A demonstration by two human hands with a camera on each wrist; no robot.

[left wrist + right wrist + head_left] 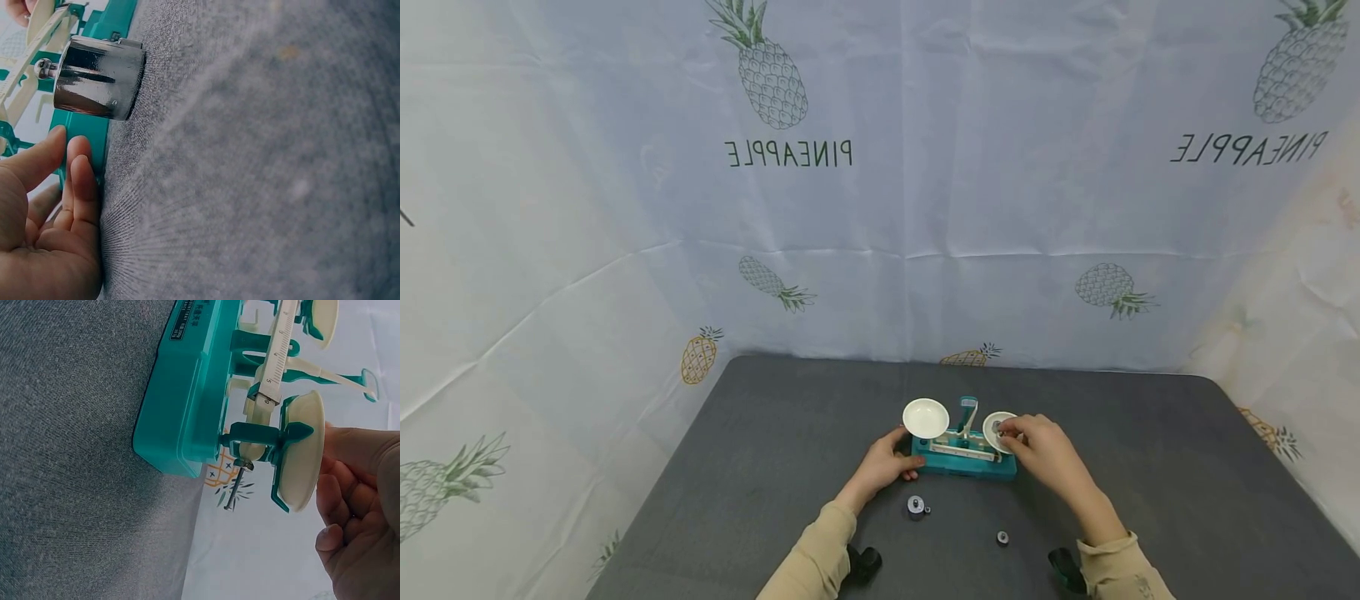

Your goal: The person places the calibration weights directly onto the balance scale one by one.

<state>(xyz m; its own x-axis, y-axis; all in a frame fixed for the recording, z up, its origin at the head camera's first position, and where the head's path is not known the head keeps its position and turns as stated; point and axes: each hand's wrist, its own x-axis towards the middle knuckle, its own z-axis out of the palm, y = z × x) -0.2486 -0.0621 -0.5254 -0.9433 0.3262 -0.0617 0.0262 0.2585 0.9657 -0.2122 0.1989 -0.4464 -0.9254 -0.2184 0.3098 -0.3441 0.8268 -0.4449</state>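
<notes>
A teal balance scale (964,464) with a cream left pan (926,418) and right pan (990,429) stands on the dark table. My left hand (883,460) holds the left end of its base, thumb at the front and fingers around the side. Over the right pan, my right hand (1043,450) pinches a small metal weight (997,427) at the pan's surface. The right wrist view shows those fingertips hidden behind the pan (303,450). A shiny cylindrical weight (94,75) with a knob stands in front of the base, near my left hand.
Beside the large weight (916,506) sits a tiny weight (928,509). Another small weight (1003,538) stands farther right, nearer to me. A pineapple-print cloth (925,208) hangs behind the grey table (775,467) and along its sides.
</notes>
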